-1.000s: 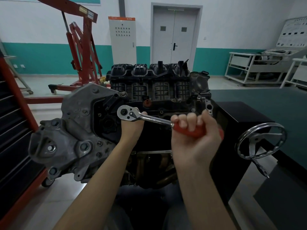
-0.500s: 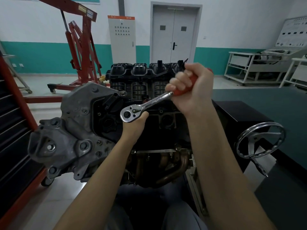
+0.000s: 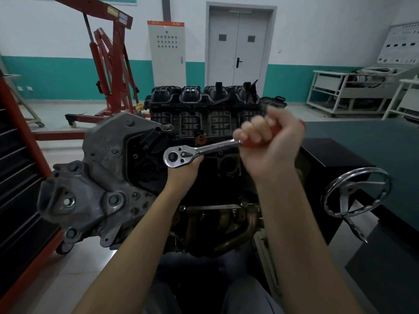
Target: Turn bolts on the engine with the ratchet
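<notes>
At the engine's front face: a ratchet (image 3: 199,150) is set head-first against the engine (image 3: 204,123), with both hands on it.
Ratchet place: its chrome head sits just left of the engine's middle, below the black manifold; the handle slants up to the right.
Right hand (image 3: 269,143): fingers clenched round the red grip, blurred with motion.
Left hand (image 3: 184,169): under and behind the ratchet head; its fingers are hidden by the head, so how they lie cannot be told, though it appears to steady the head from below.
Change: half a second back the handle stood steeper, with the right hand high over the manifold; a second back it lay low, pointing down to the right. Now it sits between the two, swinging back down.
Meaning: the head has stayed on one spot while the handle sweeps to and fro, so this looks like ratcheting strokes on a single fastener, not yet finished.
Count: one ratchet, two hands, one engine, one handwheel (image 3: 357,192) right of the engine, one red hoist (image 3: 108,64) behind its left, one double door (image 3: 237,48) behind it.
</notes>
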{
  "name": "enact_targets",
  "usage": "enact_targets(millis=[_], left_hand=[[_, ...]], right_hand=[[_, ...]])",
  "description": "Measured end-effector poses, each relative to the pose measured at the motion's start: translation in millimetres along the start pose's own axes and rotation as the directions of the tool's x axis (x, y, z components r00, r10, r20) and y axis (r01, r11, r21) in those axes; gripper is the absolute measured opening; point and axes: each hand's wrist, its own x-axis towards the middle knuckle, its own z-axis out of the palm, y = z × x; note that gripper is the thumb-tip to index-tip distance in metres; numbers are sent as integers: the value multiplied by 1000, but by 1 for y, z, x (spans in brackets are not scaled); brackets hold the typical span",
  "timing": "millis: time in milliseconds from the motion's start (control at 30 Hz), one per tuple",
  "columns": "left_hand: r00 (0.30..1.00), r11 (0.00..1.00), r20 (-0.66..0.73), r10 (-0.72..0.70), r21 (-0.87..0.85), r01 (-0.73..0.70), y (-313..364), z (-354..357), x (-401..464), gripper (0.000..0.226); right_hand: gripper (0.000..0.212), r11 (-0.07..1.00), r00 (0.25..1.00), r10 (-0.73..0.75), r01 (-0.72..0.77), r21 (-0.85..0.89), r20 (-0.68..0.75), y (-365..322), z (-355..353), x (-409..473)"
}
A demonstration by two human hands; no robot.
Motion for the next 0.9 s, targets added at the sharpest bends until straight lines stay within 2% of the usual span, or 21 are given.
enact_targets(millis=[33, 100, 167, 267, 367, 467, 600, 700, 800, 900], left_hand=[[1000, 1000, 23, -8, 12, 8, 0, 0, 0, 43], [993, 996, 99, 64, 63, -70, 1, 1, -1, 52], [990, 991, 108, 91, 85, -101, 1, 2, -1, 53], [1000, 999, -2, -23, 34, 23, 1, 0, -3, 36], [993, 993, -15, 119, -24, -119, -1, 1, -2, 43], [978, 979, -64, 200, -18, -202, 5, 2, -4, 51], [980, 980, -18, 197, 16, -197, 4, 1, -5, 50], [993, 994, -56, 108, 10, -108, 4, 2, -3, 48], [999, 999, -3, 50, 7, -50, 3, 2, -3, 49], [1000, 1000, 12, 0, 11, 0, 2, 1, -2, 50]], right_hand=[[29, 997, 998, 60, -59, -49, 12, -6, 8, 13], [33, 979, 987, 160, -154, -136, 31, -12, 21, 32], [36, 973, 983, 184, -178, -145, 29, -13, 24, 39], [34, 997, 997, 76, -76, -15, -19, -5, 8, 17], [37, 981, 991, -63, 83, 174, -119, 12, -17, -25], [44, 948, 977, -103, 153, 278, -186, 28, -28, -52], [39, 980, 990, -113, 125, 155, -84, 19, -17, -40], [34, 1000, 1000, -25, 25, 6, 5, 4, 1, -7], [39, 987, 992, 111, -104, -122, 57, -4, 23, 22], [38, 985, 990, 127, -119, -126, 59, -3, 28, 27]])
